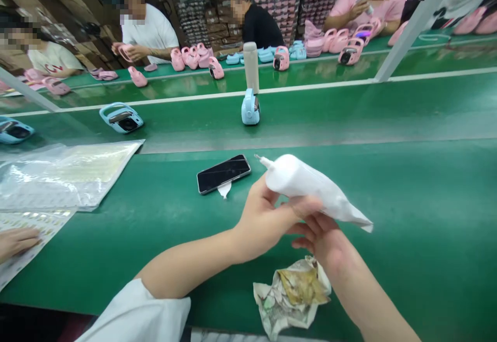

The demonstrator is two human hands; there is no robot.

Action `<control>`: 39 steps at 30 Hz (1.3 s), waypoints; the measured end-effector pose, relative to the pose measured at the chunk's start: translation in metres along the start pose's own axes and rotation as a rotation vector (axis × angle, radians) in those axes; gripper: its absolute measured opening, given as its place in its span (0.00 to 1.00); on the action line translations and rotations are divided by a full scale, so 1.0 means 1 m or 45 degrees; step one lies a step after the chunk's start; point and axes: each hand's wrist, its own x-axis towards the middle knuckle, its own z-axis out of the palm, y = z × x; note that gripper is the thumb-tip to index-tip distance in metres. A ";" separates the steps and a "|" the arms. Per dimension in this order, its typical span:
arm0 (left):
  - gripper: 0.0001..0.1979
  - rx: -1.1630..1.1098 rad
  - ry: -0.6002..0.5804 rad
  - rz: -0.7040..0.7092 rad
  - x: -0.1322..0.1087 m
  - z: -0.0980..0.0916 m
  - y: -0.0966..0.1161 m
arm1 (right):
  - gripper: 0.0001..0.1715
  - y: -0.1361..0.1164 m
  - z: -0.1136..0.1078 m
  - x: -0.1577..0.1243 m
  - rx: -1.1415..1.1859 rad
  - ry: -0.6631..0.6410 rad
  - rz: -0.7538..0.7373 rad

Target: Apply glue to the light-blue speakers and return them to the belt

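A white nozzle-tipped packet [310, 179] is held up above a green bench [419, 212], in front of the person's body. Both bare hands are on it. The left hand [267, 220] is partly closed, thumb and fingers gripping the packet's near side and underside behind the nozzle. The right hand [320, 236] is under the middle, its fingers loosely curled; the packet hides how firmly they press.

The packet looks light, with a thin, creased, flexible skin that would probably give under the fingers. The end by the nozzle is round and full, so it may be firmer there; what is inside cannot be seen. The smooth skin could slip a little. The full, round part seems the best place to take hold, as the thin nozzle [264, 160] looks easy to bend and the flattened tail [364, 223] offers little grip.

The long axis slants across the view. The nozzle points left and slightly away from the person; the tail tapers right and back toward them. A black-screened smartphone [224, 173] lies beyond the left hand, and crumpled, stained paper [291, 298] lies on the near side, below both hands.
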 end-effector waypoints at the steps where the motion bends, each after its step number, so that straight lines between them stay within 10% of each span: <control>1: 0.20 -0.007 -0.009 -0.017 -0.001 0.004 0.004 | 0.45 0.001 0.003 0.005 0.017 -0.014 -0.038; 9: 0.27 -0.157 -0.104 -0.142 0.004 0.026 0.016 | 0.28 -0.001 0.023 0.000 0.456 0.152 -0.271; 14: 0.21 -0.084 -0.118 -0.142 0.005 0.028 0.013 | 0.41 -0.001 0.027 -0.005 0.551 0.496 -0.147; 20: 0.13 -0.006 -0.232 0.016 0.011 0.032 0.003 | 0.47 -0.007 0.025 -0.005 0.405 0.434 -0.109; 26: 0.14 0.105 -0.196 -0.003 0.017 0.033 -0.018 | 0.24 -0.009 0.015 0.006 0.390 0.445 -0.325; 31: 0.41 0.446 -0.356 -0.237 0.013 0.010 -0.033 | 0.36 -0.018 -0.014 0.006 0.479 0.702 -0.283; 39: 0.15 0.778 -0.427 -0.684 -0.003 -0.041 -0.039 | 0.20 -0.024 -0.077 -0.032 0.174 0.981 -0.190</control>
